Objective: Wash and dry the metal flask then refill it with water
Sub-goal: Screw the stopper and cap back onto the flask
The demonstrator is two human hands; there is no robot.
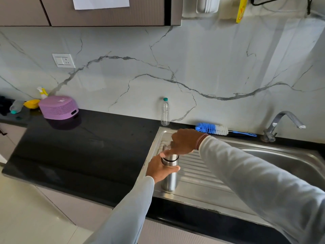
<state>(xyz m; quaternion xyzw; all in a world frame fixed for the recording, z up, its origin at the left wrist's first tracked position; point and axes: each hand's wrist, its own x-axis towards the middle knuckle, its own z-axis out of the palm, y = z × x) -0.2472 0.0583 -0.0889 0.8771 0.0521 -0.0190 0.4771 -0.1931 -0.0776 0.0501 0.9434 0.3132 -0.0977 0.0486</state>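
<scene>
A steel metal flask point(169, 180) stands upright on the ribbed drainboard point(197, 173) of the sink, near its left edge. My left hand point(159, 168) is wrapped around the flask's upper body. My right hand point(183, 141) sits on top of the flask, closed over its cap, which the fingers mostly hide. A blue and white bottle brush point(213, 128) lies behind the drainboard against the wall. The tap point(281, 124) stands at the back right above the sink basin point(290, 161).
A clear plastic bottle with a green cap point(165, 112) stands by the wall behind the flask. A purple basket point(59, 107) lies upside down on the black counter point(84, 147) at left, beside a yellow bowl point(31, 103) and a spray bottle.
</scene>
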